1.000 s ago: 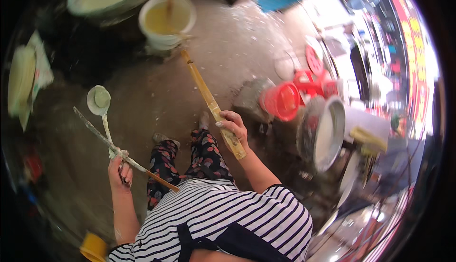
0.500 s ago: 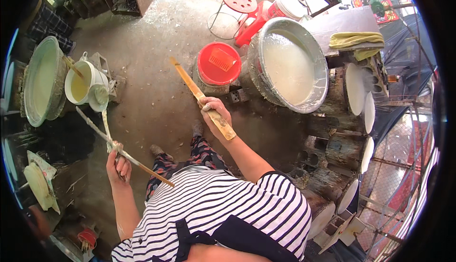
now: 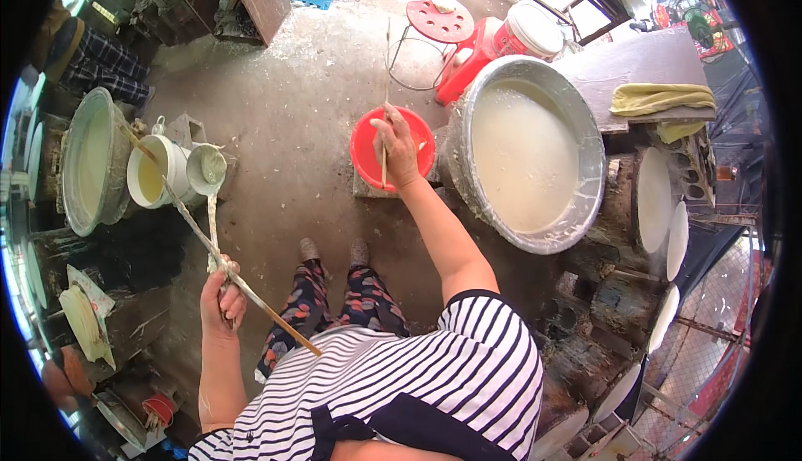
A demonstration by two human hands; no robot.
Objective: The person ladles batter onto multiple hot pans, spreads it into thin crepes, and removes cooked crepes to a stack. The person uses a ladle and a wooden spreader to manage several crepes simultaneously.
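Observation:
My left hand is closed around the pale-coated handle of a ladle, whose bowl hangs beside a white bucket. A long thin stick crosses the handle at the same hand and seems held with it. My right hand is over a red bucket, its fingers round a flat wooden strip seen nearly edge-on. That hand covers most of the bucket's inside. Yellowish liquid shows in the white bucket.
A big metal basin of milky liquid stands at right, another basin at left. Beyond are a red stool and a yellow cloth on a table. Round white-topped drums line the right side. Another person's checked trousers show far left.
My right hand has moved forward over the red bucket, turning the wooden strip from slanted and flat-side-up to upright and edge-on. The left hand keeps its hold; the view has shifted slightly.

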